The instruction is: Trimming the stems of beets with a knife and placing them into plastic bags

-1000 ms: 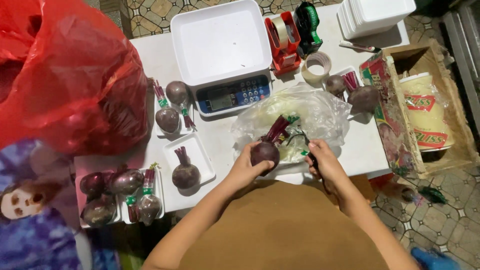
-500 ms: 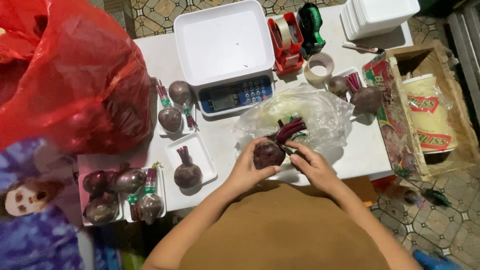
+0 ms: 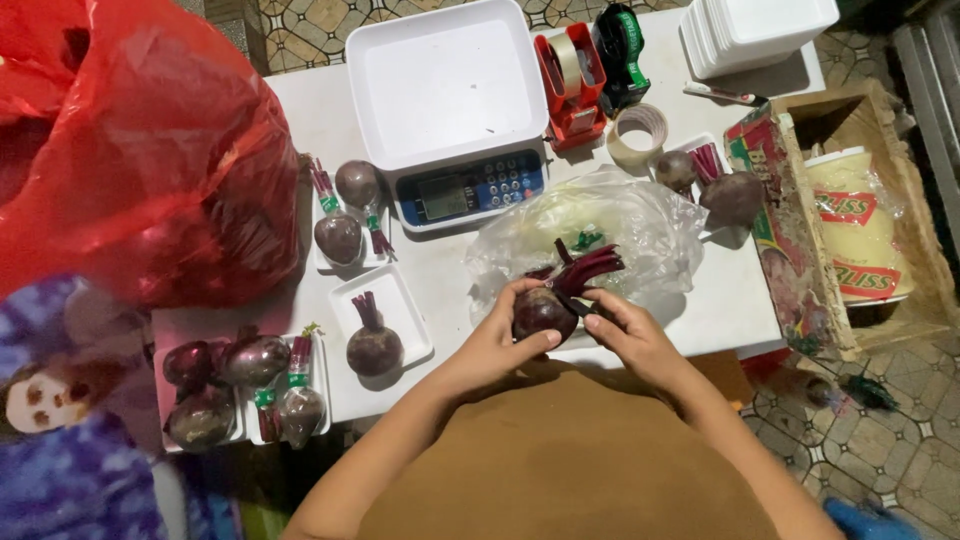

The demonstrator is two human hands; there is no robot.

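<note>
Beetroot (image 3: 540, 312) clamped in left hand (image 3: 497, 335) grip at desk (image 3: 450, 265) front edge; right hand (image 3: 628, 335) grip pinches its stems; clear bag (image 3: 640, 225) just behind.

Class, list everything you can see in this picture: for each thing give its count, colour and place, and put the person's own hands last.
held beetroot: one, dark purple, table's near edge
foam trays: three with beetroots, white, table's left half
scale: one, white, table's far middle
clear plastic bag: one, behind the hands
tape dispenser: one, red, right of scale
tape roll: one, beige, near dispenser
red bag: one, far left
wooden crate: one, right
left hand: grips the beetroot
right hand: at the beetroot's stems
</note>
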